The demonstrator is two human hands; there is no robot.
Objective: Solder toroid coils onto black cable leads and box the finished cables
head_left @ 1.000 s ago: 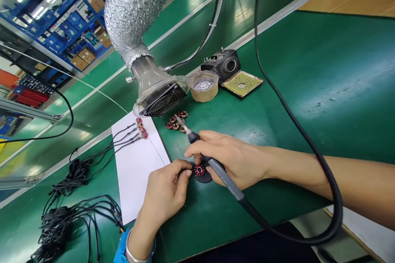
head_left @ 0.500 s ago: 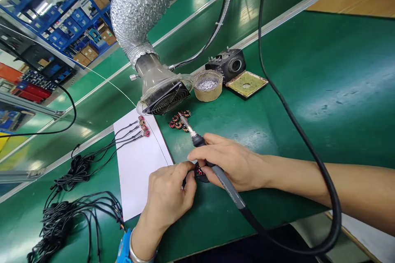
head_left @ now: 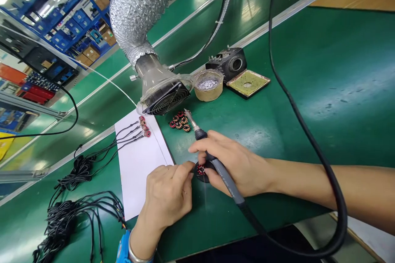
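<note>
In my right hand (head_left: 234,162) is a soldering iron (head_left: 226,178), its grey handle across the palm and its tip pointing up and away. The thumb and a fingertip of that hand also reach a small red-wound coil (head_left: 200,169) on a round black base (head_left: 202,178). My left hand (head_left: 168,191) is closed, its fingertips at the left edge of this base; whatever is pinched there is hidden. Beyond the iron's tip lies a cluster of small wound ring coils (head_left: 179,121) on the green table.
A fume hose with a fan nozzle (head_left: 168,98) hangs over the table. Behind are a tub of silvery material (head_left: 209,92), an iron stand (head_left: 230,63) and a sponge tray (head_left: 248,84). White paper (head_left: 134,176) bears several cabled coils; black cable bundles (head_left: 61,218) lie left.
My left fingers have drawn slightly left, away from the coil, which now shows more fully. The iron and my right hand have shifted a little to the right.
</note>
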